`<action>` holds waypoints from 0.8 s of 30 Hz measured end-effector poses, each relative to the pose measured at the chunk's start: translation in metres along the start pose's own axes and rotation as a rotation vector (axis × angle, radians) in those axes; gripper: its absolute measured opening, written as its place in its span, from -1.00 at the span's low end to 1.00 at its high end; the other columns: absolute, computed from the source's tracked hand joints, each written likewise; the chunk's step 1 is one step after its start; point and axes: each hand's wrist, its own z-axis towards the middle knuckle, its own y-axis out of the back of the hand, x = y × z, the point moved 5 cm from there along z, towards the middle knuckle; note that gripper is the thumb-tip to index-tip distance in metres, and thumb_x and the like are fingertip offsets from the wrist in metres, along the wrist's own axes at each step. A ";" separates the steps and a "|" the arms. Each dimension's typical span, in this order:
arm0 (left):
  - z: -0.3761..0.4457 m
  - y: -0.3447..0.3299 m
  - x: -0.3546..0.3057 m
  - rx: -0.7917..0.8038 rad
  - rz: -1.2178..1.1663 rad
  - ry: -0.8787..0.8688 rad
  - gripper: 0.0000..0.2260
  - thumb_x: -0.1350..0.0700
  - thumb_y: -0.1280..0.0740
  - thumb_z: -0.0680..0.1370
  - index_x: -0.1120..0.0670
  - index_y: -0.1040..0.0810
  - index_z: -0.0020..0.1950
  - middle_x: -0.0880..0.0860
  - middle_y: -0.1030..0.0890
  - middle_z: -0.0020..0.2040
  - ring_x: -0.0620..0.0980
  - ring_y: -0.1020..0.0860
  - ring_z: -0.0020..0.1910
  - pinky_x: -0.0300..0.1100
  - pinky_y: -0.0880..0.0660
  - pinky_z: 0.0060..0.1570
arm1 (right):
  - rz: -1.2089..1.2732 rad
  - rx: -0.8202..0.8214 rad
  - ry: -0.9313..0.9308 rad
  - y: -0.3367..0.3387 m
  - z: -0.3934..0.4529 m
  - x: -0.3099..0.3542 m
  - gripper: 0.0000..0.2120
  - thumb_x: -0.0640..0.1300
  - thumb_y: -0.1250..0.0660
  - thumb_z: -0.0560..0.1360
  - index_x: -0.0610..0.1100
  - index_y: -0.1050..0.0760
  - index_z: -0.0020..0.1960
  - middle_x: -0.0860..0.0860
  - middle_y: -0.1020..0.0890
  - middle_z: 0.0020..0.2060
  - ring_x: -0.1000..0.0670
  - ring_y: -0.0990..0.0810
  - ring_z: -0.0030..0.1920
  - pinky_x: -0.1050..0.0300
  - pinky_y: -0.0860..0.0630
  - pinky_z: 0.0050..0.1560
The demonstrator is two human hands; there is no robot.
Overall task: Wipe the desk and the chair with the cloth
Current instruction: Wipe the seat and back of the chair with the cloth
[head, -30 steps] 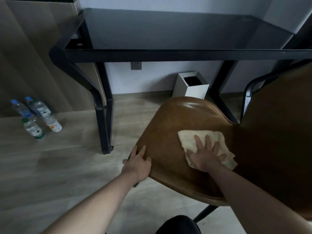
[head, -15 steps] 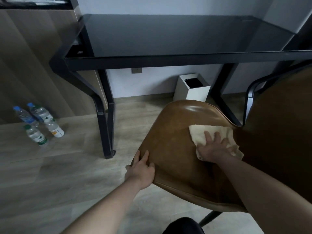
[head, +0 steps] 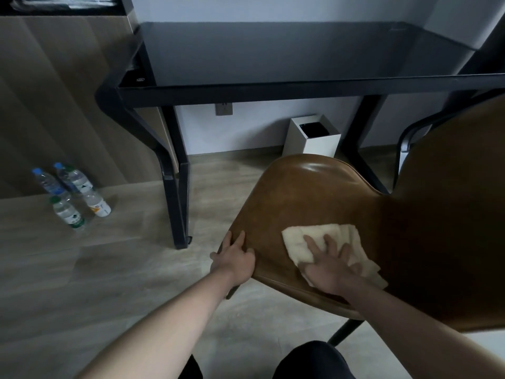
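Note:
A brown leather chair (head: 308, 198) stands in front of a black desk (head: 273, 56). A cream cloth (head: 328, 236) lies flat on the chair seat near its front edge. My right hand (head: 330, 265) presses down on the cloth with fingers spread. My left hand (head: 233, 259) grips the left edge of the seat, thumb under the rim. The chair's backrest fills the right side of the view, with a black armrest (head: 410, 132) curving beside it.
A white square bin (head: 314, 142) stands by the wall under the desk. Several water bottles (head: 71, 195) stand on the wooden floor at the left by a wood panel wall. Black desk legs (head: 177, 203) stand left of the chair.
My right hand has slid the cloth back from the rear of the seat toward its front edge. My left hand has kept its hold on the seat's edge.

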 end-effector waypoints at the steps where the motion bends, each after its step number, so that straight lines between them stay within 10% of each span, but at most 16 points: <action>1: 0.001 -0.001 0.001 -0.005 -0.003 -0.004 -0.42 -0.14 -0.06 0.69 -0.24 0.00 0.72 -0.17 0.12 0.72 0.33 -0.08 0.61 0.09 -0.22 0.53 | -0.019 -0.008 0.027 0.000 0.007 0.005 -0.27 0.32 -0.11 0.69 0.34 0.29 0.67 0.03 0.37 0.67 -0.35 0.39 0.64 -0.51 0.18 0.57; 13: 0.017 -0.006 0.006 -0.060 0.009 -0.039 -0.45 -0.14 -0.05 0.72 -0.25 0.01 0.72 -0.18 0.13 0.72 0.30 -0.12 0.59 0.06 -0.29 0.49 | -0.121 -0.140 0.063 0.073 0.136 0.082 -0.28 0.39 0.00 0.66 0.34 0.31 0.67 0.03 0.40 0.67 -0.38 0.41 0.63 -0.62 0.21 0.51; 24: 0.005 0.004 -0.001 0.004 0.013 0.029 -0.43 -0.14 -0.05 0.70 -0.28 0.02 0.71 -0.21 0.13 0.72 0.31 -0.07 0.62 0.10 -0.22 0.53 | -0.111 -0.027 0.222 0.005 0.018 0.038 -0.33 0.28 -0.13 0.67 0.40 0.13 0.67 0.15 0.25 0.70 -0.22 0.30 0.69 -0.40 0.13 0.60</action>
